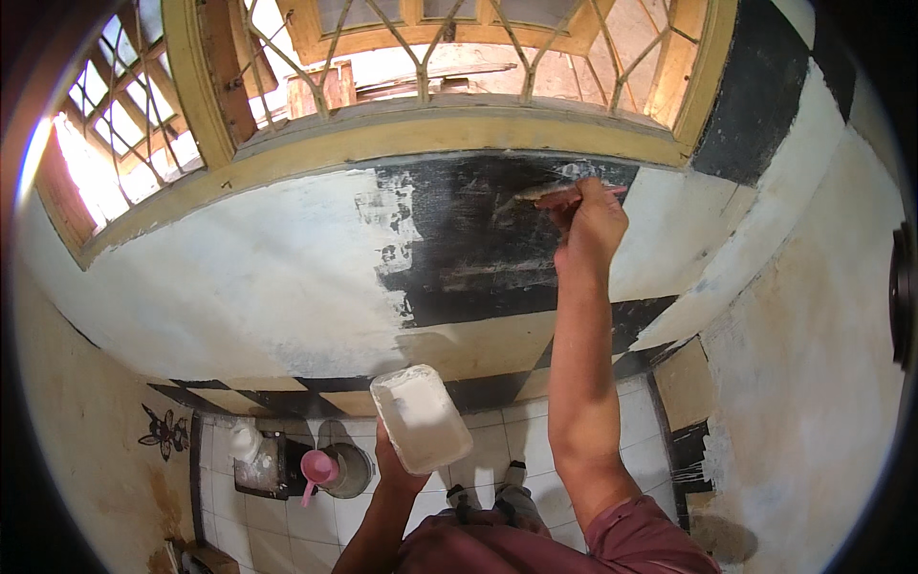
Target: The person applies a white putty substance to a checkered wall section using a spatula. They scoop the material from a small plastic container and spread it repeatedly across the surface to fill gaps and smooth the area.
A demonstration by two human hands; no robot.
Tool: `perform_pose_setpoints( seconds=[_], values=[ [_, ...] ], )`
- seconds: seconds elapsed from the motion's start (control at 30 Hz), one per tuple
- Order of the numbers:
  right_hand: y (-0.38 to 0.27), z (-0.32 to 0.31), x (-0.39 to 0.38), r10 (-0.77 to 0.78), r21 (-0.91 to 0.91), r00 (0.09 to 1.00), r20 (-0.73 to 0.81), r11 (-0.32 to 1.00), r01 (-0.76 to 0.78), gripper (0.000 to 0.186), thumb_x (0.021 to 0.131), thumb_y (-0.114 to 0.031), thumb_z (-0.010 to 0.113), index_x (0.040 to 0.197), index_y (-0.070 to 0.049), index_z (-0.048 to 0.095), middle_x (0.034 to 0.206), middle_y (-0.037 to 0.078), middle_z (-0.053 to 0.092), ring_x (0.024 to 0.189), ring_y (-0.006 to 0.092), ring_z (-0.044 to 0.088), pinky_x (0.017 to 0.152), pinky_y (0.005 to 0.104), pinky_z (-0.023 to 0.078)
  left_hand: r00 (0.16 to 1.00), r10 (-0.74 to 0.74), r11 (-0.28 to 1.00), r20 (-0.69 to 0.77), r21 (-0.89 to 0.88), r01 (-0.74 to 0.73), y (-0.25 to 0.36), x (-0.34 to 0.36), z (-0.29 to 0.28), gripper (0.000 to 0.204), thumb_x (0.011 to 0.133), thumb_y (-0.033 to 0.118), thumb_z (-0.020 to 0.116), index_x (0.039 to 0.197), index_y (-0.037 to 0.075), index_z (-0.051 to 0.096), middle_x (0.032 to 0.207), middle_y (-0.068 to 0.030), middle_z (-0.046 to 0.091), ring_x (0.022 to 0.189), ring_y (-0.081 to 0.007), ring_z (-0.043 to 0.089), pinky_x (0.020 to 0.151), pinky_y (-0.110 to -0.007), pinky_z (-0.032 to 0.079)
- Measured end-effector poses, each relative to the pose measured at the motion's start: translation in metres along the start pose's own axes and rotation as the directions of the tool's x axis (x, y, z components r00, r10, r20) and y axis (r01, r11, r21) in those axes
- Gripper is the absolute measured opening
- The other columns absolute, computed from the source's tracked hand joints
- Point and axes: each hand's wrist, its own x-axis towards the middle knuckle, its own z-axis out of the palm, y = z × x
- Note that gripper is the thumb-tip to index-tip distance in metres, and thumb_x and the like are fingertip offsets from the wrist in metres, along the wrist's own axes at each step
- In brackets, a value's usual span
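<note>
My right hand [598, 225] is raised to the wall below the window, its fingers closed round a paintbrush [555, 199] with a reddish handle. The bristles point left and are at or close to the black painted square [469, 239]; whether they touch it I cannot tell. Small white smears show just above the hand. Lower down, my left hand [394, 469] grips a shallow white rectangular tray [463, 450] by its left side and underneath. Whitish paint [423, 407] lies in the tray. Fresh-looking white paint [277, 258] covers the wall left of the black square, with a ragged edge.
A yellow wooden window frame [459, 134] with metal bars runs above the black square. On the tiled floor at lower left stand a pink dipper [319, 467] on a bucket [352, 471] and a dark, paint-stained stand [268, 469]. A dark round object [901, 297] is at the right wall.
</note>
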Motion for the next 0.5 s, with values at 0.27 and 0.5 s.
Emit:
perform_pose_setpoints(
  seconds=[0.27, 0.5],
  values=[
    [0.130, -0.138, -0.043, 0.217, -0.137, 0.947, -0.237, 0.957, -0.254, 0.014, 0.095, -0.015, 0.057, 0.092, -0.003, 0.061, 0.072, 0.010, 0.066, 0.058, 0.0212, 0.065, 0.052, 0.0329, 0.052, 1.000, 0.000, 1.000, -0.007, -0.007, 0.000, -0.012, 0.007, 0.002, 0.051, 0.106, 0.046, 0.032, 0.142, 0.014, 0.047, 0.130, -0.0069, 0.059, 0.119, -0.0273, 0.059, 0.100, -0.051, 0.050],
    [0.055, -0.064, 0.041, -0.038, -0.284, 0.970, -0.238, 0.958, -0.032, 0.026, 0.089, -0.014, 0.056, 0.068, 0.000, 0.061, 0.061, 0.009, 0.063, 0.050, 0.0162, 0.053, 0.051, 0.0295, 0.045, 0.998, 0.058, 0.974, 0.037, 0.219, -0.064, -0.027, 0.012, 0.011, 0.054, 0.105, 0.048, 0.029, 0.145, 0.016, 0.046, 0.136, -0.0071, 0.057, 0.122, -0.0284, 0.059, 0.102, -0.050, 0.050]
  ],
)
